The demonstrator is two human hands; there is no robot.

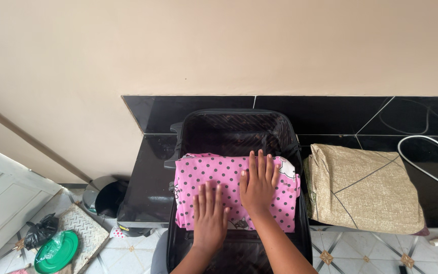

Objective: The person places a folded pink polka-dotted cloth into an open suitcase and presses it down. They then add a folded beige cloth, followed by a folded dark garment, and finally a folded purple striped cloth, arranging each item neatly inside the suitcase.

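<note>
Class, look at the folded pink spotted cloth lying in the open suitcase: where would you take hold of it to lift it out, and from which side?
Probably grip the pink spotted cloth at its two short ends, coming from above: it lies flat, and the suitcase walls hem its sides.

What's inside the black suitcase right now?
Inside the black suitcase lies a folded pink polka-dot cloth, with the left hand and right hand flat on it. Dark lining shows behind; anything beneath the cloth is hidden.

Even, soft daylight, fairly bright. Sheen on black tiled ledge (pixel 148 177), strongest near its left edge. Shadows faint. Focus sharp throughout; slight wide-angle bending at frame edges.
</note>
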